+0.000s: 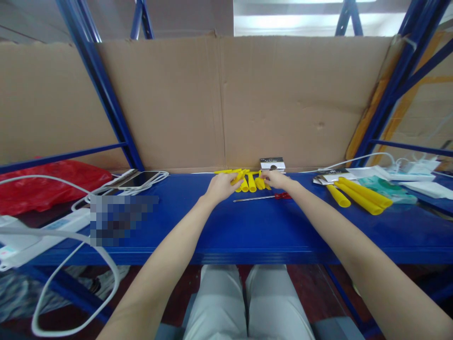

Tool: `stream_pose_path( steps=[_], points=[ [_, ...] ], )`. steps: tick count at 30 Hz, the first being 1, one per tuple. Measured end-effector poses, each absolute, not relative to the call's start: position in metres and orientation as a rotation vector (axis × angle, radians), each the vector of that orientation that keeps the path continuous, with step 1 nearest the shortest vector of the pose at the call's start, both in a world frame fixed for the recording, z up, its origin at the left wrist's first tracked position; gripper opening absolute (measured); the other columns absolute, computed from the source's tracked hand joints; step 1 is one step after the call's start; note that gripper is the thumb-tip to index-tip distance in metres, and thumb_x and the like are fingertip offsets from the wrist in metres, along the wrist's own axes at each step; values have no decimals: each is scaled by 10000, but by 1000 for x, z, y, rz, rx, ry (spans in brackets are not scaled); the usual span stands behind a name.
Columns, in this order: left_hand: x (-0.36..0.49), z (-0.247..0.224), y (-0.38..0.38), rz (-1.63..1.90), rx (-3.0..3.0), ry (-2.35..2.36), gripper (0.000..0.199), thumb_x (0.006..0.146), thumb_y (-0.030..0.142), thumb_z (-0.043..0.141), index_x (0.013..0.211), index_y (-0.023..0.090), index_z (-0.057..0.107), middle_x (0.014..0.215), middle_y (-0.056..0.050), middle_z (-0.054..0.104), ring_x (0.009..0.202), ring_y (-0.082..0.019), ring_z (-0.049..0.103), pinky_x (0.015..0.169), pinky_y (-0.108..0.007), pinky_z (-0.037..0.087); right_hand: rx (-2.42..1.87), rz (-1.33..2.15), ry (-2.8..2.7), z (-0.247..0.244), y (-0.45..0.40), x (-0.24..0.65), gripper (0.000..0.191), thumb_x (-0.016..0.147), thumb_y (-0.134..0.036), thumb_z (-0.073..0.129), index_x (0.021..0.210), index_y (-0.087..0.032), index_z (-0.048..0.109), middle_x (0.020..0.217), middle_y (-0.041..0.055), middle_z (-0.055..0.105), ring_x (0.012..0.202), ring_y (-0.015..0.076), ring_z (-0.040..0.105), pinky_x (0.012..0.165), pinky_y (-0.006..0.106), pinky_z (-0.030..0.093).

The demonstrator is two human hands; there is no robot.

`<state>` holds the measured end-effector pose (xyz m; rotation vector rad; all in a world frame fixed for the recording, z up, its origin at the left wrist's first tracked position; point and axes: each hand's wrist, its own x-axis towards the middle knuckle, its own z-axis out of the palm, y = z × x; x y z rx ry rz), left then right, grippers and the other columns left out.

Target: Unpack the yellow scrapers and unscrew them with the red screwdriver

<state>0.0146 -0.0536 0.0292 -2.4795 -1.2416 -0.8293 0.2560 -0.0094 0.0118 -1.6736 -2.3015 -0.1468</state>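
Several yellow cone-shaped tubes [251, 183] and thinner yellow pieces lie in a group at the back of the blue shelf. My left hand [222, 187] reaches in from the left, its fingers closed on one of the yellow tubes. From the other side, my right hand [276, 179] has its fingertips bent together beside the small yellow pieces [261, 183]; what they pinch is too small to make out. In front lies a screwdriver [260, 198], its red handle partly under my right wrist. Behind my right hand stands a small black-and-white box [272, 164].
Larger yellow tubes [361, 194] lie at the right beside a green plastic bag [384, 188]. At left are a phone [138, 180], white cables, a power strip [46, 241] and a red bag [53, 184]. Cardboard [226, 104] and blue posts [106, 94] bound the shelf.
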Motion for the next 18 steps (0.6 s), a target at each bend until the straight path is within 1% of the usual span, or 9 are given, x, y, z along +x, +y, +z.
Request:
stream_pose_path(
  steps=[3,7,9,11,15,18],
  points=[
    [15,29,-54,-850,-2488,-1227,343,846,414,442,697,170,632,627,-38,628,555,-137,520,506,-245,252,-1748,-174,-2297,9,-10,255,383,740,-47,493,1062,-198,637,1074,67,674,987,186,619,851,258,442],
    [15,29,-54,-863,-2498,-1226,348,845,417,442,687,168,627,624,-41,625,553,-137,519,503,-249,243,-1828,-173,-2272,6,-10,256,400,762,-95,496,1117,-211,635,1116,75,658,1018,223,611,870,301,451],
    [15,29,-54,-849,-2494,-1230,350,846,420,439,691,169,628,626,-42,627,559,-141,528,501,-251,244,-1848,-163,-2258,5,-9,257,416,768,-94,486,1136,-224,631,1138,65,649,1043,226,600,887,308,447],
    [15,29,-55,-822,-2491,-1233,339,845,414,444,706,170,633,635,-44,635,574,-147,545,503,-250,252,-1847,-147,-2241,3,-9,258,443,761,-67,476,1145,-231,628,1147,51,646,1063,215,591,898,291,443],
    [17,30,-56,-735,-2496,-1240,325,846,405,451,747,168,650,671,-55,656,617,-162,581,515,-244,283,-1842,-103,-2188,1,-10,259,471,734,-24,484,1146,-202,627,1153,62,642,1075,203,585,902,261,443],
    [17,30,-57,-682,-2500,-1248,325,851,404,442,793,172,663,721,-62,678,664,-175,611,538,-239,324,-1903,-69,-2135,3,-13,259,480,709,-2,503,1138,-177,630,1166,92,631,1091,225,575,910,285,443]
  ],
)
